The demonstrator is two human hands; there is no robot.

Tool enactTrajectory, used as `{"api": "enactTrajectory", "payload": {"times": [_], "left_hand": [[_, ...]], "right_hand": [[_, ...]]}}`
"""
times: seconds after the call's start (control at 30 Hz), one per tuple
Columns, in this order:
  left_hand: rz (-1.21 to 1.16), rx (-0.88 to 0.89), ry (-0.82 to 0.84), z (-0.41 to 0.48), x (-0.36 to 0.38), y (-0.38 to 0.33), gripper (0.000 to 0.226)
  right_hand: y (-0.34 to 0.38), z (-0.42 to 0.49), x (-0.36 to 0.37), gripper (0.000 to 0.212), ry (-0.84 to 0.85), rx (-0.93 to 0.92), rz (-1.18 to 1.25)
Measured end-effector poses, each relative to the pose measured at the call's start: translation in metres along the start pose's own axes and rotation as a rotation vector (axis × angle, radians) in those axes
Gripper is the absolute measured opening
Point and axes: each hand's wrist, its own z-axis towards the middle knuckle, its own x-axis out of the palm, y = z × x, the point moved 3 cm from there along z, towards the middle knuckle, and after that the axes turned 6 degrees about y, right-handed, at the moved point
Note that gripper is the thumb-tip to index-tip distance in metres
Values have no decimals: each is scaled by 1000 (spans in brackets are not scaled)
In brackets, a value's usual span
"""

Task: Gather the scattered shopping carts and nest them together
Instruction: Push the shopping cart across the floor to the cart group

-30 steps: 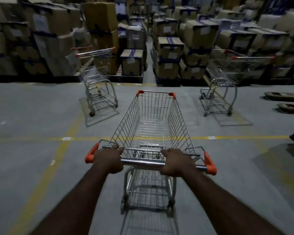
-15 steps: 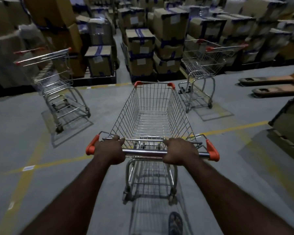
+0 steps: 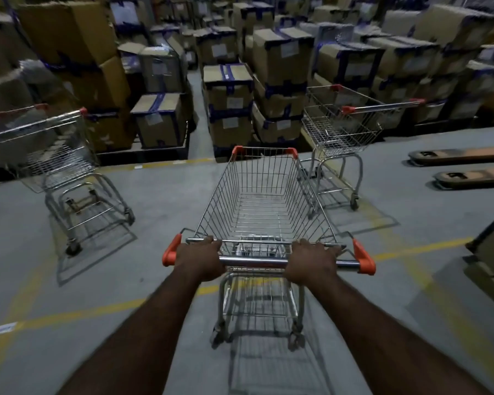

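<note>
Now, left hand (image 3: 198, 259): curled round the handle (image 3: 254, 262) of the middle cart (image 3: 263, 195).
Right hand (image 3: 311, 262): gripping it too.
Left cart (image 3: 57, 163), right cart (image 3: 342, 129): separate, un-nested.

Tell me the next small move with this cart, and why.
Probably swing the pushed cart rightward, both hands gripping its handle: left hand, right hand. The right cart stands nearest, just beside its nose, but its handle end faces right, so the two are not yet lined up for nesting.
</note>
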Motion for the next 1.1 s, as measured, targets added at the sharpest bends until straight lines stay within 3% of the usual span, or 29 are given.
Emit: {"api": "enactTrajectory", "payload": {"times": [0.17, 0.27, 0.3, 0.4, 0.5, 0.8, 0.93, 1.1], "left_hand": [[-37, 5, 102, 63, -31, -25, 106], [-246, 23, 294, 105, -54, -31, 138], [-361, 34, 335, 120, -63, -34, 140], [-635, 69, 360, 170, -91, -48, 110], [-728, 42, 371, 231, -111, -61, 92], [-501, -63, 239, 393, -172, -76, 102], [-409, -104, -7, 442, -202, -80, 83], [-385, -104, -68, 507, -231, -84, 75]], "right_hand": [[-33, 66, -23, 71, 9, 21, -18], [-46, 106, -39, 74, 22, 37, -67], [-51, 121, -44, 73, 21, 50, -80], [-64, 168, -65, 71, -12, 79, -120], [-78, 220, -92, 72, -41, 80, -159], [-115, 390, -163, 58, -84, 73, -93], [-125, 456, -191, 56, -113, 38, -75], [-132, 529, -221, 51, -70, 25, -133]]}}
